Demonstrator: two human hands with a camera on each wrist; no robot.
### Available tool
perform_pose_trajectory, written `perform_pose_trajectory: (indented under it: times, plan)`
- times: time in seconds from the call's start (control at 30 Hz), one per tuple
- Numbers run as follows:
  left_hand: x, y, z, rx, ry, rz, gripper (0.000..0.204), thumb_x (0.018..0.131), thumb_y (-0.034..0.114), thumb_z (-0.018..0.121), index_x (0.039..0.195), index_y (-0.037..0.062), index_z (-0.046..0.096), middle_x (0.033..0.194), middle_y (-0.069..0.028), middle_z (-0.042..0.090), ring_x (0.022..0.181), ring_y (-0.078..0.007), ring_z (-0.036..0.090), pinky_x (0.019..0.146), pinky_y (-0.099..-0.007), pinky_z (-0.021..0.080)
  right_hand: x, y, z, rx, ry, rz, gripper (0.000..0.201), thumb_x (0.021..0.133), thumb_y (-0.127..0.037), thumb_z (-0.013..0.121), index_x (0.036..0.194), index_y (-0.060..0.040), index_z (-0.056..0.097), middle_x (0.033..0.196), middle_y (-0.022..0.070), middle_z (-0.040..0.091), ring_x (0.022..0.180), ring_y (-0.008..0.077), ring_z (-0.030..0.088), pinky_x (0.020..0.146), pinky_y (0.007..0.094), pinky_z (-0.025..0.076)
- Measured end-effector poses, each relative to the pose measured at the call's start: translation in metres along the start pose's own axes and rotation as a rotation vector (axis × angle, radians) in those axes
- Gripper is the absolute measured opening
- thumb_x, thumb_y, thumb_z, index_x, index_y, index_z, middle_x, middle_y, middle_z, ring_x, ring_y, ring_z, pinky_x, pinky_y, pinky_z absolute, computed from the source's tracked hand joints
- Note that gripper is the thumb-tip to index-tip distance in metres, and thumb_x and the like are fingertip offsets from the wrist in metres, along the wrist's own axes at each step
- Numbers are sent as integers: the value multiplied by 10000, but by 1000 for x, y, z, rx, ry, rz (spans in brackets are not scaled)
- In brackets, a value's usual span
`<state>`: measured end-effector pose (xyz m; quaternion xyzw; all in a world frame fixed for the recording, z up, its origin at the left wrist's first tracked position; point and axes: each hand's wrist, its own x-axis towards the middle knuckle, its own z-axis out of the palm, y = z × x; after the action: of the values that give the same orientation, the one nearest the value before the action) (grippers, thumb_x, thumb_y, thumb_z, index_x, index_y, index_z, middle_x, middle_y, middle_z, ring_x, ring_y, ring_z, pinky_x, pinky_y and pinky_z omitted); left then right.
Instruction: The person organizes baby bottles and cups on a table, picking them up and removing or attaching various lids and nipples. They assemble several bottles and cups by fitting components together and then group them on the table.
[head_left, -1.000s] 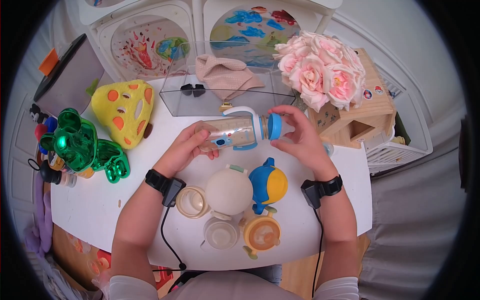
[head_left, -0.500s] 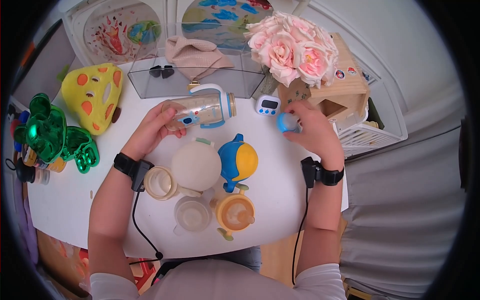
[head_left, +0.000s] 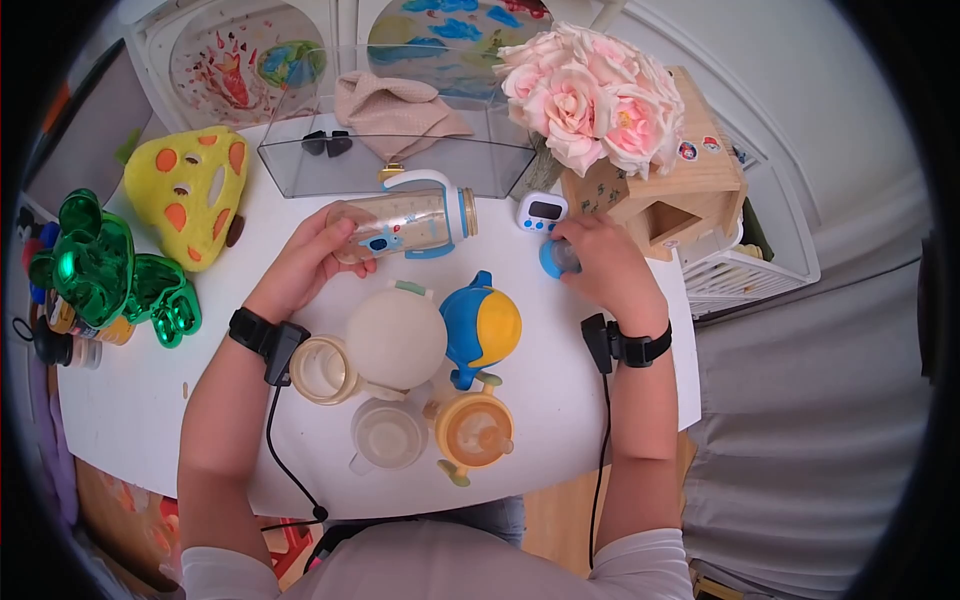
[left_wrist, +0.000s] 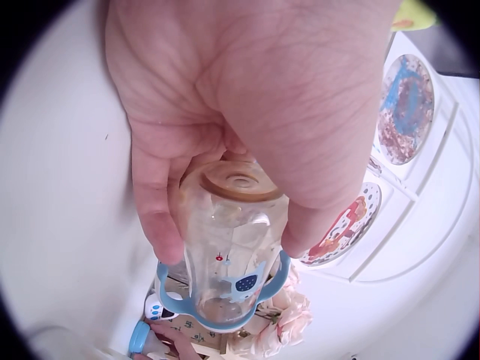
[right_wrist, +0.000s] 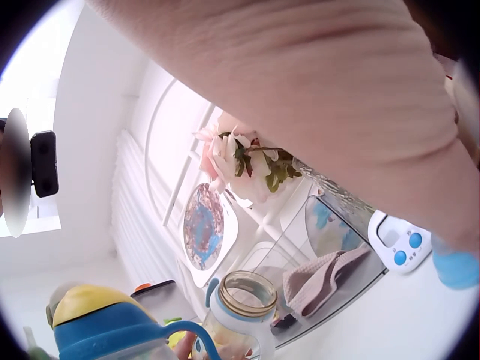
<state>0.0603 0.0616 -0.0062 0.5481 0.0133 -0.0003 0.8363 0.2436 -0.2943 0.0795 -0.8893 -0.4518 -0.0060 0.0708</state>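
In the head view my left hand [head_left: 312, 256] grips the base end of a clear bottle [head_left: 412, 222], which lies sideways with its uncapped neck to the right. The left wrist view shows fingers and thumb on either side of the bottle [left_wrist: 225, 247], its blue handle ring at the far end. My right hand [head_left: 612, 268] holds a blue cap [head_left: 550, 259] with a clear part, low at the table beside a small white timer [head_left: 542, 212]. The cap [right_wrist: 456, 268] shows partly at the edge of the right wrist view, below the right hand [right_wrist: 330, 97].
Several cups stand in front: a round white one [head_left: 396, 338], a blue-yellow one [head_left: 482, 328], an orange one [head_left: 474, 430] and a clear one [head_left: 388, 436]. Behind are a clear box [head_left: 400, 180] with a cloth, roses [head_left: 600, 100], a wooden house [head_left: 700, 205]; left, a yellow plush [head_left: 190, 195].
The blue cap has come off the bottle and moved right with my right hand, down beside the timer. The head view has shifted, and my left hand still grips the bottle.
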Motion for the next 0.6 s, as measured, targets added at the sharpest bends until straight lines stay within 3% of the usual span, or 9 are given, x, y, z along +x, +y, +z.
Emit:
perform_pose_trajectory:
  times: [0.3, 0.37, 0.43, 0.47, 0.53, 0.57, 0.6]
  plan:
    - [2, -1, -7, -55, -35, -8, 470, 1100, 336, 614, 1419, -2, 543, 1250, -145, 682, 994, -213, 703, 867, -334, 574, -14, -17, -45, 179, 51, 40, 380, 798, -7, 789, 1168, -41, 712, 1152, 170, 718, 1126, 398, 672, 960, 482, 551]
    - [-1, 2, -9, -187, -170, 61, 463, 1061, 242, 646, 1456, 28, 536, 1334, -198, 667, 1162, -270, 689, 962, -395, 573, -16, -23, -52, 209, 116, -2, 335, 849, -28, 765, 1178, -37, 705, 1151, 190, 713, 1100, 412, 674, 935, 486, 552]
    - [-5, -6, -9, -233, -88, 108, 518, 1023, 153, 655, 1515, 92, 503, 1425, -239, 634, 1348, -337, 615, 1076, -470, 538, -22, -19, -53, 188, 114, -45, 314, 860, -36, 762, 1169, -30, 704, 1139, 194, 716, 1096, 416, 675, 928, 485, 552]
    - [-4, -9, -16, -230, -136, 119, 593, 1015, 129, 657, 1568, 150, 446, 1480, -248, 605, 1436, -378, 552, 1139, -525, 502, -19, -18, -51, 157, 116, -82, 295, 871, -45, 760, 1160, -22, 704, 1128, 198, 720, 1092, 420, 675, 921, 483, 553]
    - [-8, 4, -2, -276, -133, 172, 604, 981, 71, 693, 1524, 149, 442, 1491, -227, 598, 1427, -355, 553, 1172, -540, 466, -19, -18, -53, 157, 117, -106, 250, 886, -50, 749, 1129, -8, 706, 1106, 205, 726, 1069, 426, 683, 909, 480, 552]
    - [-9, 9, -2, -233, -128, 183, 868, 936, 149, 763, 1678, 100, 314, 1612, -206, 496, 1500, -350, 473, 1211, -560, 414, -17, -19, -54, 186, 114, -101, 234, 891, -45, 746, 1118, -4, 707, 1103, 207, 728, 1059, 422, 688, 908, 477, 552]
    - [-9, 16, 0, -189, -131, 197, 906, 934, 178, 778, 1689, 93, 283, 1629, -192, 475, 1500, -328, 468, 1210, -536, 414, -18, -20, -55, 200, 108, -78, 218, 896, -41, 742, 1107, 1, 709, 1100, 209, 730, 1050, 419, 694, 907, 473, 552]
